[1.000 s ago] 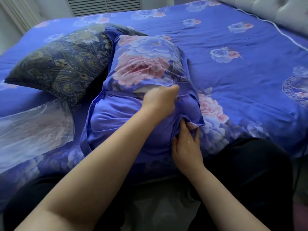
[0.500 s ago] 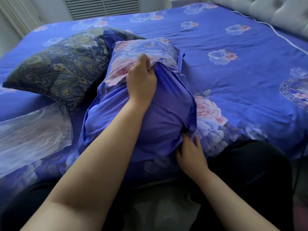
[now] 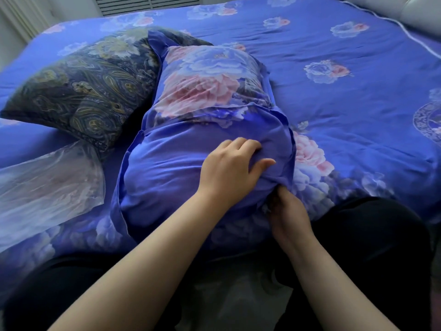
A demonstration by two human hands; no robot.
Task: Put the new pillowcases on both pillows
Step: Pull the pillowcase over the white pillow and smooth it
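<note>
On the near edge of the wide blue flower-printed quilted bedspread (image 3: 334, 96), straight ahead of the knees: a plump pillow in a new blue satin pillowcase with big pink peonies (image 3: 210, 75). Long axis running away from the body toward the far side of the bedspread, floral face on the far half, plain blue flap (image 3: 171, 168) wrapped over the near half. Open end therefore nearest the hands, closed end farthest.

Left hand (image 3: 230, 167) laid on top of the plain flap toward its right side, fingers spread and curled lightly into the cloth, pressing rather than pinching. Right hand (image 3: 286, 211) lower, at the near right corner of the pillow, fingers buried in gathered fabric there; clamped or merely pushing, impossible to tell. Hands close together, not touching.

Probably tucking the flap around the pillow's end, so this first case nearly done. Right hand nearer the corner still bunched; left better placed to hold the bulk down.

Left of the blue pillow and touching its far left side: a second pillow in a dark navy-and-gold paisley cover (image 3: 81, 87), lying across at an angle, likely still to change. Nearer than that, a crumpled clear plastic bag (image 3: 47, 187) flat on the bedspread.
</note>
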